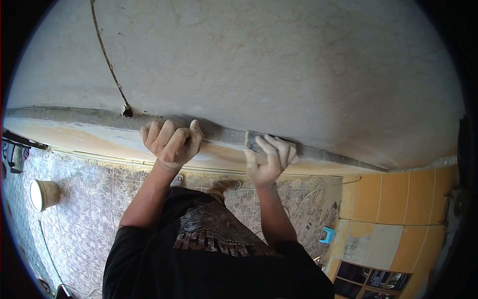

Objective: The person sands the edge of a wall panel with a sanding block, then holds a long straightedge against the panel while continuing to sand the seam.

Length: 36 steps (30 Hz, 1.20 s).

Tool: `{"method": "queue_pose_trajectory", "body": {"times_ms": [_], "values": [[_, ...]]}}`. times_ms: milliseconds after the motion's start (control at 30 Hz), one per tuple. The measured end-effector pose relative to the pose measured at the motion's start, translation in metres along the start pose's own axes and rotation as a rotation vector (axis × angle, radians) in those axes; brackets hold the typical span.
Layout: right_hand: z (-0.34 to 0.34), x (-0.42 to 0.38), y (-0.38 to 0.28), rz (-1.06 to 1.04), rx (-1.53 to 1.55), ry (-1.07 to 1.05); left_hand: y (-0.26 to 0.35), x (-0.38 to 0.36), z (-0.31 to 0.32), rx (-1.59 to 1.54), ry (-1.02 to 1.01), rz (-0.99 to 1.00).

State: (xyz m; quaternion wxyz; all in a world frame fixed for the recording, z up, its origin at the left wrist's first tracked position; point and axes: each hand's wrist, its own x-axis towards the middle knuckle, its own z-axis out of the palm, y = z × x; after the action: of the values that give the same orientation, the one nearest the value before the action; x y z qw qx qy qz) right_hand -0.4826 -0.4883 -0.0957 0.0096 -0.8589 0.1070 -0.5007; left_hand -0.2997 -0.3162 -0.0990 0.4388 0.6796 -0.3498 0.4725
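Note:
My left hand (172, 142) is curled over the grey cement edge (79, 115) of a pale plastered surface (279, 65), fingers closed on the rim. My right hand (270, 160) is further right along the same edge and presses a small flat tool (250, 143) against the grey band. The tool is mostly hidden by my fingers, so I cannot tell what kind it is. Both forearms reach up from my black printed T-shirt (214, 254) at the bottom of the view.
A thin dark crack (107, 62) runs down the plaster to the edge. Below lie a patterned tiled floor (84, 224), a white bucket (42, 194) at left, a blue object (327, 234) and orange wall tiles (398, 199) at right.

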Motion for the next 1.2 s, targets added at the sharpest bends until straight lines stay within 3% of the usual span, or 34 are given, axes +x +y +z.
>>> {"method": "queue_pose_trajectory", "body": {"times_ms": [100,200,367,433,533,633,733,900,1067,1200], "values": [[0.015,0.019,-0.051,0.016,-0.006,-0.089,-0.003,-0.005,0.001,0.004,-0.013,0.0],[0.006,0.007,-0.023,-0.083,0.061,-0.097,-0.007,-0.002,-0.003,-0.01,-0.035,0.039],[-0.04,-0.008,0.044,0.001,-0.098,-0.102,-0.008,0.0,-0.001,-0.012,-0.004,0.029],[-0.024,-0.007,0.028,0.1,0.067,0.023,-0.005,-0.001,-0.002,-0.002,-0.002,0.029],[0.022,0.008,-0.031,-0.009,0.027,0.021,-0.005,-0.002,0.0,-0.005,-0.003,0.04],[0.027,0.013,-0.049,0.023,0.05,-0.033,-0.009,-0.003,-0.003,0.0,-0.031,0.054],[0.002,-0.001,-0.008,-0.065,0.017,-0.049,-0.009,-0.001,-0.005,-0.019,-0.03,0.048],[-0.047,-0.008,0.049,0.044,-0.024,-0.076,-0.005,-0.001,-0.003,0.001,-0.01,0.047],[0.006,0.014,-0.039,0.007,0.029,-0.102,-0.007,-0.002,-0.001,-0.011,-0.011,0.051],[0.003,0.009,-0.024,-0.076,0.073,-0.106,-0.011,-0.003,-0.003,-0.016,-0.032,0.071]]}}
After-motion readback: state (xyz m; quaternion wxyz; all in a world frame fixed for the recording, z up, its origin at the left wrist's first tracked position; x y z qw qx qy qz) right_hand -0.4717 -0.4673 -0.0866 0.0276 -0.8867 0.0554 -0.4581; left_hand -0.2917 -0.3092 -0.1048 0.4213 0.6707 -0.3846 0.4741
